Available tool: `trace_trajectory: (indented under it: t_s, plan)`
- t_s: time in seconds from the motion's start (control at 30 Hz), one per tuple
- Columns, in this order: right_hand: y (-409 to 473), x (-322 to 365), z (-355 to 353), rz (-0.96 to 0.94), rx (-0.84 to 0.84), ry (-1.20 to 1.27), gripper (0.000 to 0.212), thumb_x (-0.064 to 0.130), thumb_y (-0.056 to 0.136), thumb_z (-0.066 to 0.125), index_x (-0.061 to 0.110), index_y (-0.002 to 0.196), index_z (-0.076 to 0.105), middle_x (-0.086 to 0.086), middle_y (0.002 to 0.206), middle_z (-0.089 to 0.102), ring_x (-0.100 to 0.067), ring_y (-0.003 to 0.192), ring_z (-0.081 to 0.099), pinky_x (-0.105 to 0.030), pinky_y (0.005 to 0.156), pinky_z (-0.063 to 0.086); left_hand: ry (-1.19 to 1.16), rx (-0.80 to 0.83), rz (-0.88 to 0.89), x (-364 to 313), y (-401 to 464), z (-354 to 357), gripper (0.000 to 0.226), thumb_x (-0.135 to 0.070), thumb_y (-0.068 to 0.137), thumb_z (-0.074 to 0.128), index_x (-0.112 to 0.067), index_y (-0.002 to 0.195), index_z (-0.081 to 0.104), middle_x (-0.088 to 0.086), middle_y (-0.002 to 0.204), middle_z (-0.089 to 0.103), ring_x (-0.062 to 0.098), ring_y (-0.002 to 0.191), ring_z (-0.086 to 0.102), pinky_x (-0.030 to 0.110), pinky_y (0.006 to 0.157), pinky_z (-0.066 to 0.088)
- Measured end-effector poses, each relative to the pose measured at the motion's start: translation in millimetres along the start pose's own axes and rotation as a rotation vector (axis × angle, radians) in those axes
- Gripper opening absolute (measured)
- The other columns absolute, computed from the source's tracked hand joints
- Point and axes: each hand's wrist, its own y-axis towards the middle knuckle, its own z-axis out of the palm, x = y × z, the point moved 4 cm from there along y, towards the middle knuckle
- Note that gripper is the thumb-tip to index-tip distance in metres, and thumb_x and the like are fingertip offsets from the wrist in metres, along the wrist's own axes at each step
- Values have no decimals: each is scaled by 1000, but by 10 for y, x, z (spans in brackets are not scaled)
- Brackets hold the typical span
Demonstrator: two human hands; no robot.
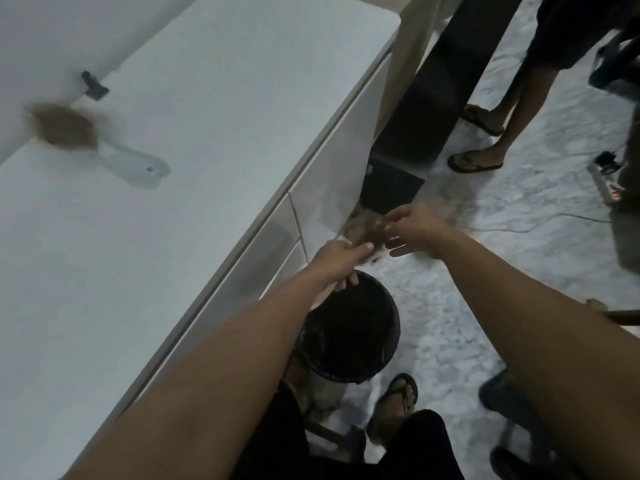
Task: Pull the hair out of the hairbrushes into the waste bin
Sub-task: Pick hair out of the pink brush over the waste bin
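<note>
My left hand [341,259] grips a hairbrush whose head is matted with brown hair [367,233]; most of the brush is hidden by the hand and the hair. My right hand [410,228] pinches the hair clump between thumb and fingertips, its other fingers spread. Both hands are held just beyond a black waste bin [349,329] that stands on the floor against the cabinet. A second hairbrush [93,136] with a pale blue handle and a head full of brown hair lies on the white counter [194,140] at the far left.
A small black clip [94,85] sits on the counter by the wall. White drawers [277,244] face the bin. Another person's sandalled feet [479,140] stand at the back right. A power strip [607,183] with a cable lies on the marble floor. My own sandalled foot [398,401] is beside the bin.
</note>
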Motion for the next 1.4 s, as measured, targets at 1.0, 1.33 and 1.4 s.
trace_trajectory:
  t_s: [1.0, 1.33, 1.4]
  plan:
    - [974, -3168, 1729, -204, -490, -71, 31, 11, 94, 46, 18, 120, 62, -5, 118, 64, -23, 107, 61, -46, 90, 55, 155, 198, -6, 2842, 1416, 918, 19, -28, 91, 60, -13, 100, 66, 6, 82, 68, 16, 52, 60, 25, 47, 43]
    - [1144, -3178, 1780, -237, -433, -210, 28, 27, 88, 64, 24, 115, 66, -2, 108, 72, -18, 99, 66, -34, 88, 53, 342, 235, -1, 2688, 1735, 874, 23, -26, 87, 68, -10, 102, 68, 12, 89, 70, 21, 61, 64, 31, 56, 52]
    - [1184, -3117, 1755, -226, -448, -234, 24, 24, 87, 65, 24, 110, 71, -1, 104, 74, -18, 95, 68, -27, 83, 51, 364, 236, -10, 2648, 1761, 812, 22, -27, 86, 69, -10, 100, 69, 13, 91, 71, 23, 67, 67, 34, 59, 55]
